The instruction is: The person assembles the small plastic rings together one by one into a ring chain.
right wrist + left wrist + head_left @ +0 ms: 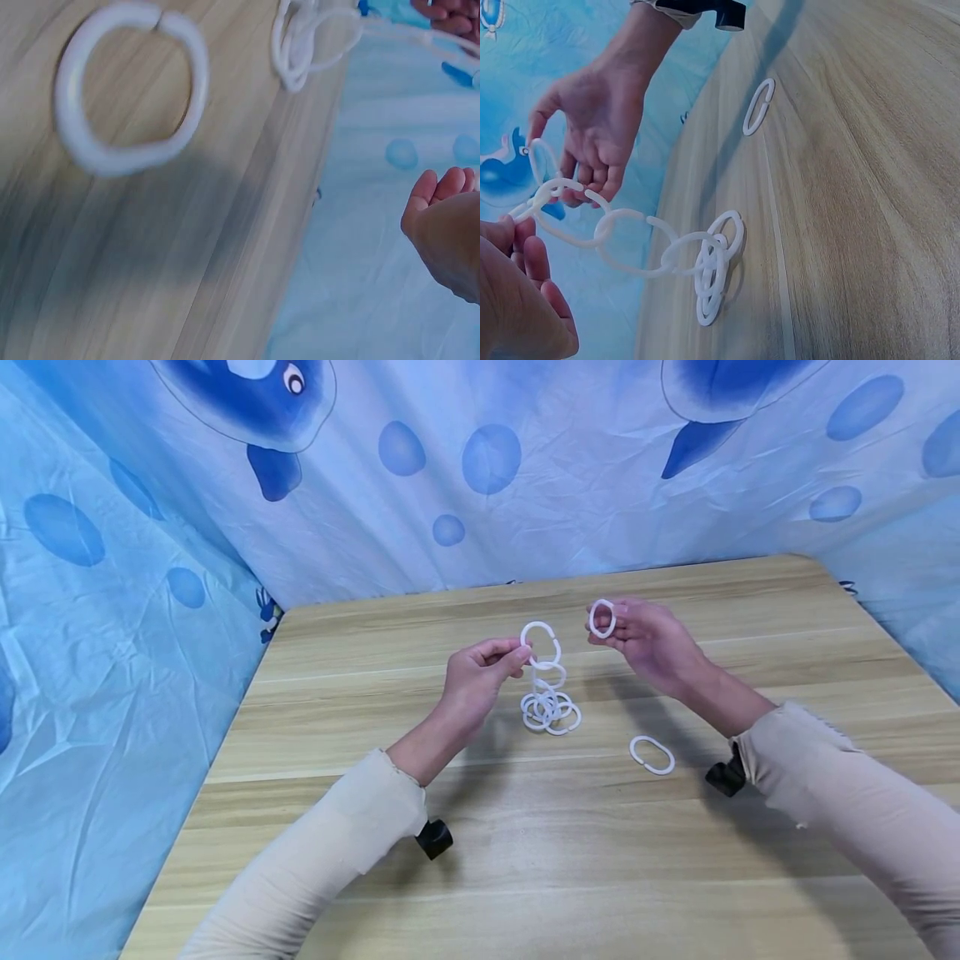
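Note:
In the head view, my left hand [477, 677] pinches the top link [557, 649] of a white plastic link chain between thumb and fingers. Each link is an oval ring with a small gap. Below it the chain's lower links [546, 706] bunch on the table. Up and to the right, my right hand [654, 639] pinches a single white link [592, 618] by its edge, its other fingers loosely bent. From the left wrist, this link [534, 159] overlaps the chain's top link [559, 182]. Only part of the right hand [450, 229] shows in its own wrist view.
One loose white link [632, 746] lies flat on the wood-grain table [525, 860], below the right hand. Blue curtain [570, 502] printed with sea animals and bubbles hangs behind the table's far edge and along the left. Black wrist cameras [434, 839] sit at both cuffs.

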The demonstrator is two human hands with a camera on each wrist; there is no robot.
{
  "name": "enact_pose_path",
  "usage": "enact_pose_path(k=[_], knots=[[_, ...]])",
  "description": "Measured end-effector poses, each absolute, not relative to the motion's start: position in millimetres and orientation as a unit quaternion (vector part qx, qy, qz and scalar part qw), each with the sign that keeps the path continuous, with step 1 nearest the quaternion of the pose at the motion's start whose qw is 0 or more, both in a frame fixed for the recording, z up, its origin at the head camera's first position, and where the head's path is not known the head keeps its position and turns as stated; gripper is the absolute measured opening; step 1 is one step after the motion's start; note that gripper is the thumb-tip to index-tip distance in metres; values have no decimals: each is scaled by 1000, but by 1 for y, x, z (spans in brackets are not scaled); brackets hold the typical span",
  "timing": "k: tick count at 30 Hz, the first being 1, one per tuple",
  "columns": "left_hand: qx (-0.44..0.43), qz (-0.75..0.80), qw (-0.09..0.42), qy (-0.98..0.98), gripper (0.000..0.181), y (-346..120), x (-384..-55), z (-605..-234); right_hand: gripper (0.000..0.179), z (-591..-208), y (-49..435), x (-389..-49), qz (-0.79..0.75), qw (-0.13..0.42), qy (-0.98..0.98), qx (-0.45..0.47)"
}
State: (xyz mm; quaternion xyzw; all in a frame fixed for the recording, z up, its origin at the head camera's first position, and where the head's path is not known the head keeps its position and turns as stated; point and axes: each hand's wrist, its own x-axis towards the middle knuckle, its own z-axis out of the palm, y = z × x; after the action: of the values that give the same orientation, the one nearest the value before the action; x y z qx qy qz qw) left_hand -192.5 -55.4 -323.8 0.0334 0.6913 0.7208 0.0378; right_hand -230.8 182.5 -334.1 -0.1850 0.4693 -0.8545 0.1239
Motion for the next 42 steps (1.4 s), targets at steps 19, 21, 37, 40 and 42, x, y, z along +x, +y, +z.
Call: enact_pose_path(k=[19, 21, 37, 40, 42], knots=[[29, 721, 37, 691, 23, -56, -193, -327, 25, -327, 144, -218, -840, 138, 500, -156], [30, 721, 38, 692, 24, -56, -193, -327, 25, -326, 143, -218, -842, 139, 499, -153], [32, 717, 46, 694, 26, -56, -194, -330, 24, -328, 132, -218, -844, 103, 517, -97], [31, 714, 46, 698, 25, -57, -194, -329, 23, -328, 131, -218, -847, 93, 516, -90], [30, 712, 46, 700, 24, -57, -194, -329, 21, -328, 130, -218, -843, 89, 523, -92]])
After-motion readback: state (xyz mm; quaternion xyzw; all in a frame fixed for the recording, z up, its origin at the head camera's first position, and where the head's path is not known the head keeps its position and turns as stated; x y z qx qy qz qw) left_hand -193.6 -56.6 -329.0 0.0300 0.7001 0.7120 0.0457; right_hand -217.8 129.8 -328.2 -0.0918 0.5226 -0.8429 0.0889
